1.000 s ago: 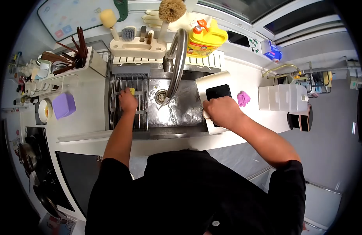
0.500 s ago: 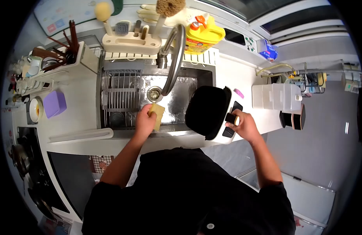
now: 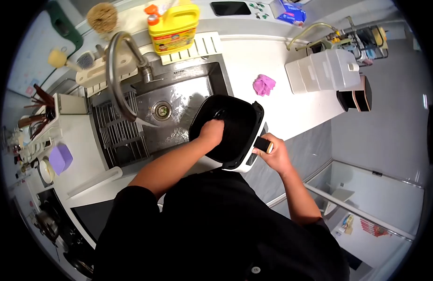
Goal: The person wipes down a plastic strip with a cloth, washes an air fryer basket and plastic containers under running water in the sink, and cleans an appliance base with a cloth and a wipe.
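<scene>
In the head view, an air fryer basket (image 3: 240, 126), black inside with a white front, is tilted over the sink's front right edge. My right hand (image 3: 275, 152) grips its black handle (image 3: 263, 144). My left hand (image 3: 212, 132) reaches inside the basket with its fingers curled against the dark inner surface. The yellow sponge that it held earlier is hidden in or under those fingers. Left of the basket is the steel sink (image 3: 172, 100), and a curved faucet (image 3: 114, 70) arches over it, with water coming from its spout.
A grey drying rack (image 3: 118, 122) covers the sink's left part. A yellow detergent jug (image 3: 173, 30) stands behind the sink. On the right counter are a pink cloth (image 3: 264, 85) and a clear plastic container (image 3: 324, 70). A purple box (image 3: 61, 158) sits at left.
My left hand has moved from above the sink into the basket, and the sponge is out of sight. The basket's opening has turned upward. The view has shifted right, revealing the pink cloth fully.
</scene>
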Motion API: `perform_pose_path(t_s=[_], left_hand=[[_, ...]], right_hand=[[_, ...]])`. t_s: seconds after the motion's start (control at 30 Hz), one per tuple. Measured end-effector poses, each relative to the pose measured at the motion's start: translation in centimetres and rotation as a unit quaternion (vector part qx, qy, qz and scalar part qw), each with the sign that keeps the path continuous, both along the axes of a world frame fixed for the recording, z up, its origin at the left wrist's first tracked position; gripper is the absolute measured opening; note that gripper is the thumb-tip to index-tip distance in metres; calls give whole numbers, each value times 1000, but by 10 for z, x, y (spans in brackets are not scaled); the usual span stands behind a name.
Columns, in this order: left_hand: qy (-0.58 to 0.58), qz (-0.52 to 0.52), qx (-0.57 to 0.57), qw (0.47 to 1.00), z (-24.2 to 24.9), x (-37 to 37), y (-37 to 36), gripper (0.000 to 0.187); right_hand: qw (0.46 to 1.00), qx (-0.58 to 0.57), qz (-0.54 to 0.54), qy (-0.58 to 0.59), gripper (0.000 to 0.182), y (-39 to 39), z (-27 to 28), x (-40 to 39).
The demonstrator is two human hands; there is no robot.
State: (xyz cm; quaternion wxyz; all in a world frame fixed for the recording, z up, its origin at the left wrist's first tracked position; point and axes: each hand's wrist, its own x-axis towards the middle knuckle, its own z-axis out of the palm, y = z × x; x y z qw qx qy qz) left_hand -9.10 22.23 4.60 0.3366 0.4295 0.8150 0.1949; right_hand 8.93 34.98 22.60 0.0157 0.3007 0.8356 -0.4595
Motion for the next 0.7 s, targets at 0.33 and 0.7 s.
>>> perform_pose_path(t_s=[0.33, 0.7], left_hand=[[5, -76, 4, 997, 12, 4, -3, 18], [-28, -131, -15, 991, -20, -16, 24, 10]], right_hand=[[992, -116, -15, 52, 31, 43, -40, 29], [991, -126, 12, 47, 30, 53, -54, 46]])
